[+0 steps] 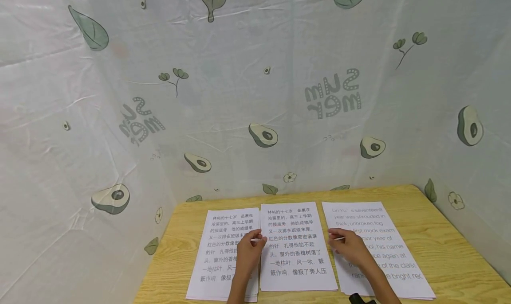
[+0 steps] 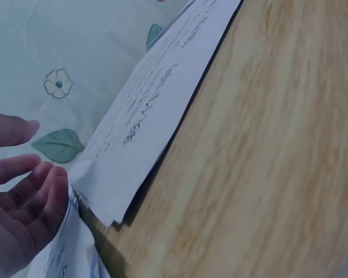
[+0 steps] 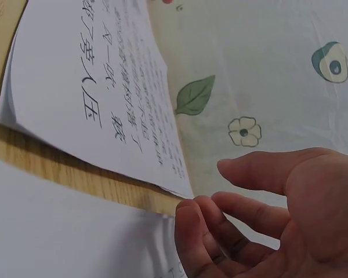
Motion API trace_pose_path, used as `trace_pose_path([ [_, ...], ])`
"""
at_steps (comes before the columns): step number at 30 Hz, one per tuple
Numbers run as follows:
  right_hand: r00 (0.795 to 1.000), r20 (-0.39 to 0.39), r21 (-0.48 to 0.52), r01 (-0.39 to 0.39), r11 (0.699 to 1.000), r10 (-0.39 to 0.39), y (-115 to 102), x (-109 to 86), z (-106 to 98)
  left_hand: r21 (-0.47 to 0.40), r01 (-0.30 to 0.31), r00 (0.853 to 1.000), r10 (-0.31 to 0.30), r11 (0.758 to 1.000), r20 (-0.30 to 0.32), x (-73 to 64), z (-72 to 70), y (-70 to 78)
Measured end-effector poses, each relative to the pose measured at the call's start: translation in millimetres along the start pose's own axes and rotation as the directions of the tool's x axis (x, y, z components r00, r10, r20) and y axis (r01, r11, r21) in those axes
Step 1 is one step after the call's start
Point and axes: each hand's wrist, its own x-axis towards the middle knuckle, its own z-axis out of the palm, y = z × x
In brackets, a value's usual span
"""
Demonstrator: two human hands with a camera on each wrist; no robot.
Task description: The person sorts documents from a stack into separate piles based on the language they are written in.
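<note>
Your left hand (image 1: 249, 247): fingers loosely bent, gripping nothing, at left edge of middle paper stack (image 1: 295, 255); contact unclear. Your right hand (image 1: 349, 246): likewise loose, just beyond stack's right edge. Stack lies between, long axis pointing away from you; left hand slightly nearer.

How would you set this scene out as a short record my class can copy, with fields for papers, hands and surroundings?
Left papers: lying flat, Chinese text
Middle papers: lying flat, Chinese text
Right papers: lying flat, English text
Left hand: by the gap between left and middle, holding nothing
Right hand: by the gap between middle and right, holding nothing
Table: yellowish, wood-grained
Backdrop: pale, printed with avocados, leaves, flowers
Dark object: cut off at bottom edge, unidentifiable
</note>
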Motion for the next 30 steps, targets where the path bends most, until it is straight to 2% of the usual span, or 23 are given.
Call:
trace_pose_path([
  [7,1.000,-0.027,-0.104,-0.006,0.995,0.003,0.9,2.1,11.2,0.059,0.008,1.000,-0.010,0.998,0.029,1.9,-3.3,-6.4],
  [18,1.000,-0.003,-0.139,-0.001,0.990,0.000,0.9,4.6,16.5,0.142,-0.012,0.998,0.004,0.990,0.057,3.9,-6.2,-12.5],
  [24,1.000,0.004,-0.160,0.022,0.987,-0.022,1.8,5.5,19.2,0.180,-0.050,0.998,0.042,0.982,0.050,4.2,-4.9,-14.1],
  [30,1.000,0.004,-0.160,0.013,0.987,-0.012,2.1,5.0,20.3,0.195,-0.058,0.998,0.050,0.979,0.049,3.4,-3.6,-14.2],
])
